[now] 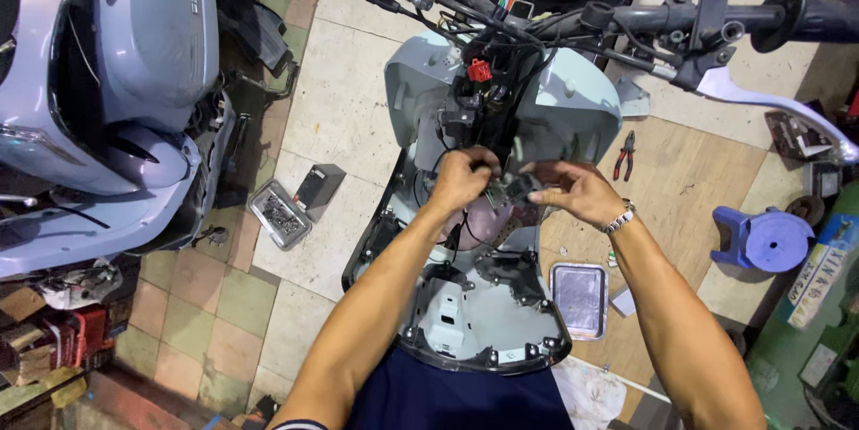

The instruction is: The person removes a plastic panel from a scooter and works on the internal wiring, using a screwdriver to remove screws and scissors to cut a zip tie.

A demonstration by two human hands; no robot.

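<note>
Below the handlebar (689,18), both hands' grips, left hand (461,178) and right hand (577,190), pinch black wiring (517,187); blue-yellow box (819,273) lies right.

Evenly lit from overhead, fairly bright; soft shadows only; mild sheen on the pale scooter body (143,45) at left; wide-angle bending toward the edges; slightly soft at corners.

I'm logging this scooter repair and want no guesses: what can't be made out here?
Head view only:
- What the left hand and right hand pinch: small, dark, covered by fingers.
- Wiring routes: tangled, too fine.
- Metal tray contents: too small.
- Second scooter: cut off by left edge.
</note>
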